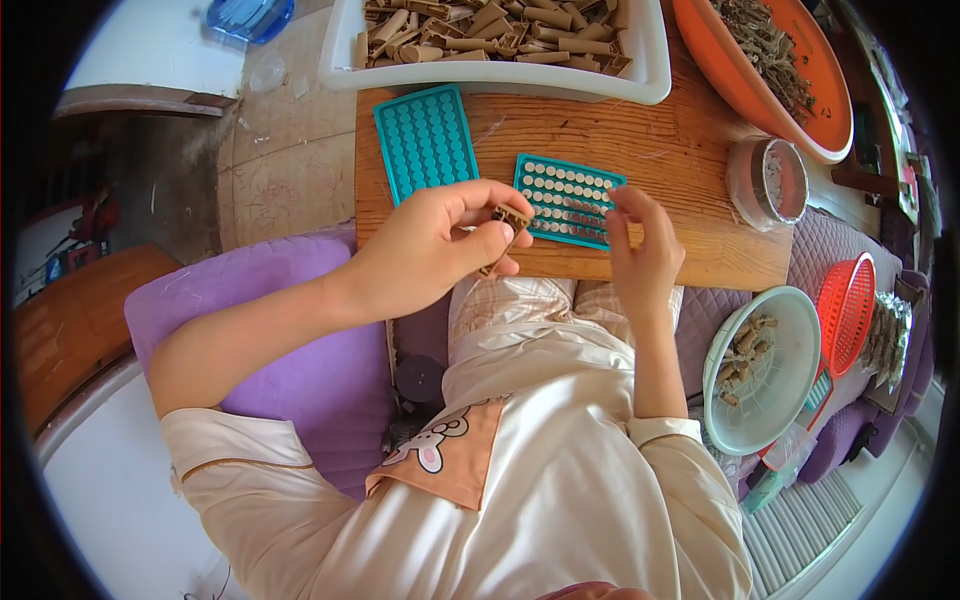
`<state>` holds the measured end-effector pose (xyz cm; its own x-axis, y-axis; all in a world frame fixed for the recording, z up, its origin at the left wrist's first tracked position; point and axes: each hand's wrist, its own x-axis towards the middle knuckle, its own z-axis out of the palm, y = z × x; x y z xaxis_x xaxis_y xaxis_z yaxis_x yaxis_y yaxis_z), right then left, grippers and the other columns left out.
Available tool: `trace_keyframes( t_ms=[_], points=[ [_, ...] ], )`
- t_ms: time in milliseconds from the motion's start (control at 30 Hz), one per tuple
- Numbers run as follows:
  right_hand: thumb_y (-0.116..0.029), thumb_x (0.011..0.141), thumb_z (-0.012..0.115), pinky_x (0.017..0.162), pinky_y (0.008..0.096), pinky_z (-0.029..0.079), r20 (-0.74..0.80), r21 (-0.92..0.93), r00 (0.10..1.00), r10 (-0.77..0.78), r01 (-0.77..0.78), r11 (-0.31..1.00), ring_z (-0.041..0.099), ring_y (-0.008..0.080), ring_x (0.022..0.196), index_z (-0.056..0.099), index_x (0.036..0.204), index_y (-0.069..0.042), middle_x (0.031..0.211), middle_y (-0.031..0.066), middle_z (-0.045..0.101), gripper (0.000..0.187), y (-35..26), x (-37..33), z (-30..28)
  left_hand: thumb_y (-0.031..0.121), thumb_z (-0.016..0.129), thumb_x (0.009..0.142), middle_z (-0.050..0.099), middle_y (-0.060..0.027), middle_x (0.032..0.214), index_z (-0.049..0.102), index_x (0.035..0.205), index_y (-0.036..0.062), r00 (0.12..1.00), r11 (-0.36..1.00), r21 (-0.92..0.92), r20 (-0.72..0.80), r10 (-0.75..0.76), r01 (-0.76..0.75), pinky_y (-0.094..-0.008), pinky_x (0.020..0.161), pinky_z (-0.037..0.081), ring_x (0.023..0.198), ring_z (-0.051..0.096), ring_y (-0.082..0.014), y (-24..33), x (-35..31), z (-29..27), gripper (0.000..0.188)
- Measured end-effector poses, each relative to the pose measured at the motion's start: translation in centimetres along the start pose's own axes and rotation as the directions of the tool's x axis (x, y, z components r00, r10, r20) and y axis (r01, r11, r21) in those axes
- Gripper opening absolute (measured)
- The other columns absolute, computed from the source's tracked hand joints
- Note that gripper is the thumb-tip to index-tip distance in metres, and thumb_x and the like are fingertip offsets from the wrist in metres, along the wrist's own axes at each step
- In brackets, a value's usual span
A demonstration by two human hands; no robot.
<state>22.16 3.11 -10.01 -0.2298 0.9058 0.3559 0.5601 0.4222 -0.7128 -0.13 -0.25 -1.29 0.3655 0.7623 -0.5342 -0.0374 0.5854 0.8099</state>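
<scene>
My left hand (425,245) is closed round a small brown piece (513,216), held tilted above the near table edge. The piece has small openings or ridges along one side; my fingers hide part of it. Just right of it lies a teal tray (520,172) with rows of small round silvery discs, some darker in the near rows. At that tray's right edge my right hand (648,250) has its fingers curled together; whatever lies between the fingertips, if anything, is too small to make out. A second teal tray (427,140) with rows of round recesses lies behind my left hand.
A white bin (495,78) of brown pieces stands at the table's far edge. Right of it are an orange basin (690,40) and a clear round tub (745,185). A pale green basin (790,400) and a red basket (848,310) sit by my right side.
</scene>
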Motion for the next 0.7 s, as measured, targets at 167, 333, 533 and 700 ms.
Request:
trace_keyframes(
  t_ms=[167,333,533,700],
  points=[
    [0.0,0.076,0.054,0.068,0.0324,0.047,0.168,-0.232,0.981,0.098,-0.057,0.971,0.057,0.0243,0.078,0.056,0.097,-0.004,0.087,0.011,0.061,0.021,4.1,-0.8,-0.5,0.01,0.045,0.087,0.055,-0.0062,0.097,0.046,0.111,0.0029,1.0,0.999,0.025,0.012,0.029,-0.029,-0.0249,0.072,0.048,0.081,0.057,-0.0105,-0.1,0.2,0.0,0.025],
    [-0.001,0.075,0.054,0.067,0.0332,0.046,0.295,-0.267,0.954,0.047,0.036,0.963,0.056,0.0262,0.078,0.056,0.093,-0.004,0.083,0.0111,0.06,0.019,5.2,-1.1,-0.4,0.01,0.046,0.087,0.055,-0.0075,0.099,0.044,0.114,0.0015,0.999,0.999,0.044,0.046,0.02,-0.022,-0.0253,0.072,0.048,0.082,0.057,-0.0116,-0.3,0.1,0.3,0.028],
    [0.001,0.072,0.061,0.06,0.0262,0.047,-0.004,0.036,0.992,0.128,-0.128,0.991,0.06,0.0166,0.069,0.056,0.085,-0.004,0.079,0.0082,0.062,0.015,3.0,-0.6,-0.1,0.011,0.048,0.087,0.054,-0.0077,0.1,0.043,0.115,0.0012,0.998,0.996,0.085,0.053,0.017,-0.021,-0.0256,0.071,0.048,0.082,0.057,-0.0127,-0.1,0.1,0.5,0.03],
    [0.0,0.068,0.068,0.056,0.0233,0.049,-0.185,0.316,0.982,0.032,0.029,0.948,0.062,0.0159,0.065,0.055,0.085,0.0,0.077,0.0089,0.063,0.021,-5.4,-1.8,0.6,0.01,0.051,0.085,0.054,-0.0062,0.1,0.045,0.115,0.0013,0.998,0.999,0.029,0.054,0.026,-0.027,-0.0248,0.072,0.049,0.085,0.055,-0.012,-0.8,0.1,0.6,0.032]
  ],
)
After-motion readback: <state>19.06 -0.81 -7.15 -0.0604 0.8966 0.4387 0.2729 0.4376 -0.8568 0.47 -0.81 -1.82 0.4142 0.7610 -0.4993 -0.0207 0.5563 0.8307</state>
